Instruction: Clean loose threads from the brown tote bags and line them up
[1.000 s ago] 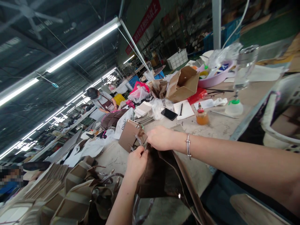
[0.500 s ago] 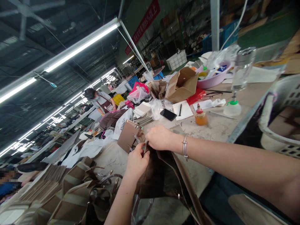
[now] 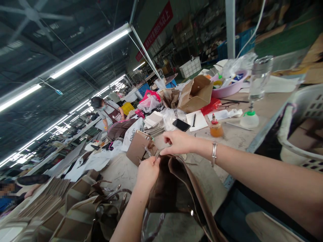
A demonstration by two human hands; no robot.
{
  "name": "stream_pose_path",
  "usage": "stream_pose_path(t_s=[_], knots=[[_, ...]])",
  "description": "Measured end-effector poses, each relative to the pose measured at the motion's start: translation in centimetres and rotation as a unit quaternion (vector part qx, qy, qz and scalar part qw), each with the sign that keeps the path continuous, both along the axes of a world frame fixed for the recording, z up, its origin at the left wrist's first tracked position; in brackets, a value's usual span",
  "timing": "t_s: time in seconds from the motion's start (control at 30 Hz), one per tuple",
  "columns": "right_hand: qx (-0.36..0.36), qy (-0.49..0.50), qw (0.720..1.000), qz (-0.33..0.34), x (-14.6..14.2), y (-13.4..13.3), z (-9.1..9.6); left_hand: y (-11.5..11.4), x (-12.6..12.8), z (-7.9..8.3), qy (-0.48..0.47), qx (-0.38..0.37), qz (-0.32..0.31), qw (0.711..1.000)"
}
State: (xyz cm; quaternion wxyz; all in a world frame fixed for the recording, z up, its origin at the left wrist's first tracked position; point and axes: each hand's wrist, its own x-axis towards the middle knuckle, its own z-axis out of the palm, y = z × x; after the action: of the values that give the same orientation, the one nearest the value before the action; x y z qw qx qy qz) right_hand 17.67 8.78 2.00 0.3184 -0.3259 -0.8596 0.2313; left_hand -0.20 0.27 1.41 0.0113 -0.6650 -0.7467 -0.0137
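Note:
A brown handbag (image 3: 174, 188) stands with its mouth open in front of me, its dark inside showing. My left hand (image 3: 148, 172) is closed on the bag's far top edge, thumb against fingers. Just right of it, my right hand (image 3: 179, 143) has a gap between its curled forefinger and the lower digit, whose tip lies at the same rim. Nothing shows in that gap. Behind the hands a smaller brown bag or panel piece (image 3: 137, 148) stands tilted. A strap (image 3: 157, 227) in clear wrapping hangs below the bag's left side.
Several brown bags (image 3: 78, 208) crowd the lower left. Beyond lie a phone (image 3: 181, 125), a pen (image 3: 194, 120) on white paper, an orange-filled bottle (image 3: 216, 129), a green-capped bottle (image 3: 249, 119) and a cardboard box (image 3: 196, 94). A white basket (image 3: 292, 134) stands right. A co-worker (image 3: 111, 112) is across the way.
My right hand has shifted slightly right and up, and its fingers have parted from their closed hold at the bag's edge. My left hand stays on the rim.

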Motion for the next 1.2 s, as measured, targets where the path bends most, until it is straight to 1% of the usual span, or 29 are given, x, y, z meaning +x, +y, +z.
stream_pose_path(t_s=[0.03, 0.1, 0.2, 0.23, 0.3, 0.37, 0.4, 0.43, 0.5, 0.6, 0.67, 0.77, 0.87, 1.0, 1.1, 1.2], knots=[[-0.030, 0.049, 0.998, -0.008, 0.9, -0.1, -0.4, 0.0, 0.0, 0.0, 0.002, -0.003, 0.002, 1.000], [-0.096, 0.142, 0.985, -0.026, 2.6, -1.0, -1.6, 0.1, -0.2, -0.1, -0.019, 0.000, -0.006, 1.000], [-0.188, 0.231, 0.953, -0.050, 5.2, -3.4, -4.4, 0.5, -0.6, 0.0, -0.080, 0.018, -0.026, 0.996], [-0.214, 0.242, 0.945, -0.053, 5.9, -4.4, -5.5, 0.6, -0.6, 0.0, -0.090, 0.023, -0.032, 0.995], [-0.255, 0.248, 0.933, -0.056, 7.2, -6.8, -7.3, 1.0, -0.6, 0.2, -0.076, 0.022, -0.048, 0.996], [-0.283, 0.239, 0.927, -0.050, 8.3, -9.3, -8.4, 1.3, -0.5, 0.3, -0.044, 0.015, -0.059, 0.997], [-0.288, 0.232, 0.928, -0.044, 8.7, -10.5, -8.7, 1.4, -0.3, 0.3, -0.028, 0.014, -0.059, 0.998], [-0.284, 0.223, 0.932, -0.037, 9.2, -11.8, -8.8, 1.5, -0.2, 0.3, -0.015, 0.014, -0.057, 0.998], [-0.254, 0.189, 0.948, -0.020, 10.0, -14.1, -8.5, 1.5, 0.0, 0.1, 0.006, 0.019, -0.047, 0.999], [-0.181, 0.110, 0.977, -0.006, 10.5, -17.2, -7.4, 1.4, 0.3, 0.0, 0.036, 0.016, -0.034, 0.999], [-0.128, 0.059, 0.990, -0.012, 10.3, -18.7, -6.7, 1.4, 0.5, 0.0, 0.052, 0.013, -0.029, 0.998], [-0.057, 0.011, 0.998, -0.034, 9.3, -20.2, -6.3, 1.3, 0.7, 0.2, 0.065, 0.012, -0.027, 0.997], [-0.024, -0.020, 0.998, -0.049, 8.1, -20.7, -6.6, 1.4, 0.8, 0.2, 0.067, 0.010, -0.017, 0.998], [-0.036, -0.049, 0.997, -0.037, 7.3, -20.6, -7.0, 1.7, 1.0, 0.4, 0.064, 0.005, 0.001, 0.998], [-0.044, -0.039, 0.997, -0.042, 7.8, -20.2, -7.3, 1.8, 1.0, 0.6, 0.055, 0.007, 0.013, 0.998], [-0.035, -0.010, 0.996, -0.076, 8.8, -19.4, -8.0, 1.7, 0.8, 0.8, 0.046, 0.007, 0.024, 0.999]])
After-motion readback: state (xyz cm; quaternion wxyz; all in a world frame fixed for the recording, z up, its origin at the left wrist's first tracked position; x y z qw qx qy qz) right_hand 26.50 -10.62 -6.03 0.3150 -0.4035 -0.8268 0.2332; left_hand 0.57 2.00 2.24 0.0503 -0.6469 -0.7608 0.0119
